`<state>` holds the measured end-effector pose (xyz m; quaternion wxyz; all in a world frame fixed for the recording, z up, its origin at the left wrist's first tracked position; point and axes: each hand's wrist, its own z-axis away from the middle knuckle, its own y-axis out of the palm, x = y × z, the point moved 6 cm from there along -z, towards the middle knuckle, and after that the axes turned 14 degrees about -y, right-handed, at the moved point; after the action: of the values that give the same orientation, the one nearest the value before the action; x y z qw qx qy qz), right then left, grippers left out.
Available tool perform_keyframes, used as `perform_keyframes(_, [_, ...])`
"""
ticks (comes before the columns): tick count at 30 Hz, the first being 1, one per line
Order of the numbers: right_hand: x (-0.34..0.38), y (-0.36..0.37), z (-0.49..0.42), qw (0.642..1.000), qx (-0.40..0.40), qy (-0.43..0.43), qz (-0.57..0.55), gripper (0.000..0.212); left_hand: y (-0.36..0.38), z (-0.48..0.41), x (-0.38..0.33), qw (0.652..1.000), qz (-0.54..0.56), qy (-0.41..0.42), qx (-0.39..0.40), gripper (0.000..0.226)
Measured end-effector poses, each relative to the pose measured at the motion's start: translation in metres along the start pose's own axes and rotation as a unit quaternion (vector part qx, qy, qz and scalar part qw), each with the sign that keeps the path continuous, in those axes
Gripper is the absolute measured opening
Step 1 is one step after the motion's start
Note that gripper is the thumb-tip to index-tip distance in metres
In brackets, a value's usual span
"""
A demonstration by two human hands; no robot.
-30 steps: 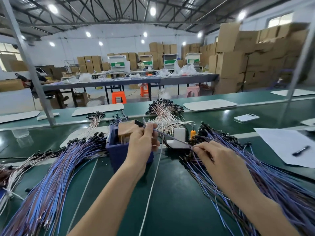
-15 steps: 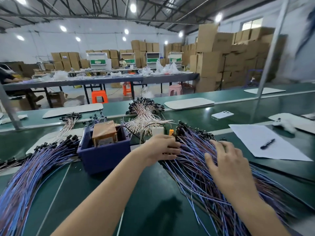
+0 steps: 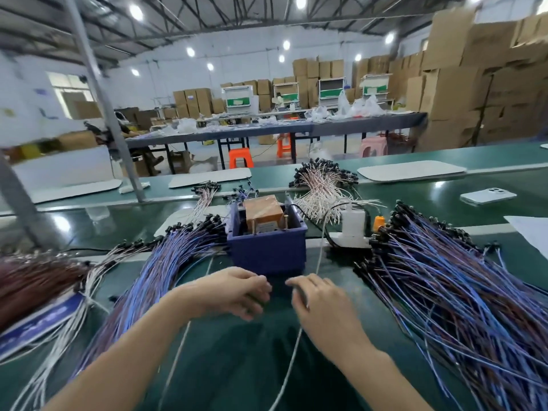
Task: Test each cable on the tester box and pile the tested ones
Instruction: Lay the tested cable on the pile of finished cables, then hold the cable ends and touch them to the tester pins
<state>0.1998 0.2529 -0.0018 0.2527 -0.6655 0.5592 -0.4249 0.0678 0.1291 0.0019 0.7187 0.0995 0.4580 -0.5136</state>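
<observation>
My left hand [image 3: 237,292] and right hand [image 3: 321,301] sit close together, low over the green counter [image 3: 237,369], nearly fingertip to fingertip. The left fingers curl downward and the right ones bend inward, but both are blurred, so I cannot tell whether either hand actually holds anything. A thin pale cable [image 3: 319,253] runs down toward the gap between them and on across the counter toward me. To my left lies a long fanned pile of blue-purple cables [image 3: 154,280], and a larger spread of the same cables [image 3: 459,292] covers the right side, black connector ends pointing away from me. Just beyond my hands stands the tester box [image 3: 267,256], a blue bin with a brown block [image 3: 262,212] inside. Beside it on the right are a white power strip [image 3: 353,229] and an orange plug [image 3: 378,222]. Farther back lie a bundle of pinkish-white cables [image 3: 323,188] and a white phone [image 3: 487,195].
</observation>
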Motion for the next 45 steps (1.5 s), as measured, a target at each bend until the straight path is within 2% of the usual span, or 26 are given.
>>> perform_keyframes(6, [0.014,0.043,-0.035,0.999,0.033,-0.012,-0.042,0.028,-0.085,0.004,0.044,0.984,-0.060,0.012,-0.165,0.020])
perform_keyframes(10, [0.003,0.068,-0.045,0.991,0.056,0.022,-0.121,0.025,-0.120,-0.010,0.053,0.948,-0.139,0.020,-0.287,0.016])
perform_keyframes(13, [-0.007,0.080,-0.043,0.980,0.048,0.049,-0.187,0.024,-0.132,-0.024,0.042,0.911,-0.186,0.054,-0.363,0.023])
perform_keyframes(17, [-0.012,0.084,-0.042,0.973,0.034,0.061,-0.221,0.024,-0.133,-0.052,0.023,0.882,-0.240,0.067,-0.400,0.030])
perform_keyframes(20, [-0.015,0.085,-0.042,0.969,0.028,0.066,-0.238,0.025,-0.136,-0.074,0.022,0.844,-0.334,0.010,-0.421,0.035])
perform_keyframes(23, [-0.018,0.084,-0.043,0.964,0.017,0.077,-0.254,0.026,-0.140,-0.083,0.025,0.793,-0.408,-0.058,-0.449,0.029])
perform_keyframes(26, [-0.019,0.086,-0.043,0.962,0.016,0.081,-0.260,0.026,-0.139,-0.090,0.028,0.750,-0.455,-0.083,-0.472,0.028])
perform_keyframes(28, [-0.020,0.087,-0.043,0.962,0.017,0.081,-0.261,0.026,-0.138,-0.092,0.029,0.736,-0.466,-0.084,-0.484,0.029])
perform_keyframes(31, [-0.020,0.086,-0.043,0.962,0.013,0.080,-0.262,0.026,-0.139,-0.090,0.027,0.749,-0.428,-0.074,-0.500,0.026])
perform_keyframes(32, [-0.020,0.086,-0.043,0.961,0.010,0.080,-0.263,0.026,-0.139,-0.083,0.024,0.765,-0.379,-0.055,-0.517,0.022])
perform_keyframes(34, [-0.020,0.083,-0.041,0.959,-0.002,0.080,-0.270,0.028,-0.146,-0.057,0.014,0.787,-0.212,0.023,-0.579,0.021])
perform_keyframes(35, [-0.020,0.081,-0.039,0.959,-0.013,0.080,-0.270,0.029,-0.151,-0.038,0.008,0.784,-0.104,0.070,-0.608,0.022])
perform_keyframes(37, [-0.019,0.071,-0.036,0.959,-0.063,0.079,-0.264,0.028,-0.159,0.003,-0.011,0.742,0.057,0.205,-0.636,0.020])
perform_keyframes(38, [-0.019,0.065,-0.035,0.951,-0.098,0.082,-0.282,0.024,-0.157,0.025,-0.024,0.719,0.094,0.279,-0.630,0.018])
perform_keyframes(40, [-0.019,0.054,-0.033,0.901,-0.168,0.109,-0.386,0.019,-0.139,0.062,-0.047,0.696,0.120,0.400,-0.584,0.014])
perform_keyframes(42, [-0.020,0.047,-0.036,0.832,-0.204,0.138,-0.497,0.032,-0.103,0.077,-0.059,0.707,0.095,0.456,-0.531,0.007])
perform_keyframes(45, [-0.025,0.038,-0.038,0.725,-0.245,0.183,-0.618,0.056,-0.026,0.062,-0.051,0.750,-0.026,0.449,-0.485,0.002])
